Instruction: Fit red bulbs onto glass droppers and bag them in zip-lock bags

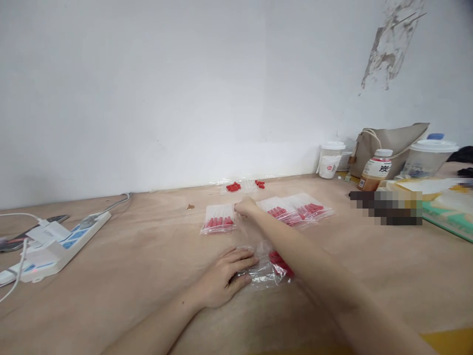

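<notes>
My left hand point(227, 277) lies flat, its fingers spread, on the left part of a clear plastic bag point(262, 276). Small red pieces point(280, 262) show in that bag, partly covered by my right forearm. Stretched out ahead, my right hand point(246, 206) has its fingers curled down close together. Its fingertips are at the right edge of a stack of clear bags point(218, 212) holding red capsule-shaped pieces point(219, 222). What the fingers pinch, if anything, is too small to see. To the right of that hand lie more filled clear bags point(312, 209), overlapping one another.
Along the wall, loose red pieces point(233, 187) rest on clear plastic. A white power strip point(70, 249) with cables and a phone point(59, 218) are at left. At right stand a lidded cup point(331, 160), a drink bottle point(375, 171), a grey bag point(395, 140) and a plastic tub point(426, 160).
</notes>
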Demonstrator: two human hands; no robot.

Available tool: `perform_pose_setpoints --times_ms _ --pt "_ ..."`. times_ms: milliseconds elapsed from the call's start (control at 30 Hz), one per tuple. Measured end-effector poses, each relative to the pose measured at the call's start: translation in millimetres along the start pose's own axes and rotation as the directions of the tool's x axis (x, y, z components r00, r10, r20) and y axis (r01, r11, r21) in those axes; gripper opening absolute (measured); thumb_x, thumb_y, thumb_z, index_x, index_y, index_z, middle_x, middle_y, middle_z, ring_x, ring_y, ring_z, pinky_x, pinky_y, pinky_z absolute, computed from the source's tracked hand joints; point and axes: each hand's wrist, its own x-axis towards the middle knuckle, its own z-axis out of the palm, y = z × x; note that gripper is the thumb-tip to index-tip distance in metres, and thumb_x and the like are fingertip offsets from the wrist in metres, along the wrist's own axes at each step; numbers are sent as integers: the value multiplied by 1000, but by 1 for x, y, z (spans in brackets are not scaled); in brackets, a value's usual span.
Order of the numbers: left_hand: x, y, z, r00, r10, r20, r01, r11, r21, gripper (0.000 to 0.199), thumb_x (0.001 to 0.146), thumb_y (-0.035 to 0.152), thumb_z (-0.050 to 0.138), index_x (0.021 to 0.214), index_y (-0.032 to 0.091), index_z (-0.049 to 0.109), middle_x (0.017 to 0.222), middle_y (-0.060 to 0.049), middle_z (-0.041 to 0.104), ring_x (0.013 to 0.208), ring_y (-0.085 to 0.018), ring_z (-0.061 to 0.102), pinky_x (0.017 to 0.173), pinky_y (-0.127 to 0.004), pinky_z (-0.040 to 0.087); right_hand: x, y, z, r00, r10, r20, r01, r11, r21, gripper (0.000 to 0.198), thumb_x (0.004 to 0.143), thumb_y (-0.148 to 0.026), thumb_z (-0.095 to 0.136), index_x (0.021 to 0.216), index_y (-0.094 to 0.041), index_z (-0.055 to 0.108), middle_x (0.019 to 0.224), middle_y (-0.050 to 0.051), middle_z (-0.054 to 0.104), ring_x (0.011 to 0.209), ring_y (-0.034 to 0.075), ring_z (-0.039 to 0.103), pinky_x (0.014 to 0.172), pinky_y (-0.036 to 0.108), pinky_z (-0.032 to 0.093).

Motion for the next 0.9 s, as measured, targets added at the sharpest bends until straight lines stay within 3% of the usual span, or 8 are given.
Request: perform_pose_setpoints --times_ms 100,167,267,433,533,700,800,900 --pt "-1 1 -1 1000 -8 3 8 1000 -9 38 89 30 40 127 27 39 132 -2 40 121 -18 35 104 -40 22 -22 11 -33 984 49 -173 -30 993 112 36 78 -24 42 110 -10 45 83 12 62 65 16 60 52 24 45" --pt "-1 1 -1 1000 -21 -16 21 1000 -21 42 88 30 41 129 26 34 132 -2 41 120 -18 36 104 -39 23 -48 26 -58 959 42 -279 13 981 192 35 82 -32 35 112 -15 39 84 6 59 60 11 57 50 21 44" --pt "-2 2 -1 998 -43 -42 41 999 -29 47 87 31 42 131 25 28 132 -2 40 119 -18 37 103 -39 25 -94 61 -87 891 87 -445 180 832 524 32 72 -40 52 94 -18 44 66 -4 51 43 7 47 39 19 38" --pt "0 1 0 999 -36 -14 36 999 -4 39 88 32 40 127 28 37 130 -1 43 120 -19 36 103 -41 24 -145 110 -93 813 250 -526 196 734 651 36 65 -42 62 86 -19 43 59 -7 48 42 6 45 38 17 36" --pt "1 1 -1 999 -34 -14 34 999 0 38 89 33 39 127 28 38 130 -1 43 120 -19 36 103 -41 24 -150 116 -85 804 291 -519 197 693 694 38 64 -43 64 83 -19 41 58 -7 48 42 6 46 38 17 37" --pt "1 0 -1 1000 -20 -5 20 1000 6 38 89 32 39 127 28 38 130 -1 43 120 -19 36 103 -42 24 -148 113 -70 831 355 -429 144 607 781 41 60 -44 67 82 -21 40 59 -8 49 43 6 49 40 18 42" --pt "1 0 -1 1000 -26 -2 26 999 19 39 89 32 39 127 28 37 130 -1 42 120 -18 36 103 -41 24 -151 113 -62 855 405 -324 103 479 871 43 57 -42 70 79 -21 40 56 -8 52 46 8 53 46 20 48" --pt "1 2 -1 999 -35 -1 35 999 25 39 89 33 39 127 28 36 130 -1 43 120 -18 36 103 -41 24 -157 110 -58 904 402 -145 1 337 941 44 53 -37 74 76 -20 41 57 -5 57 52 10 58 54 23 51"
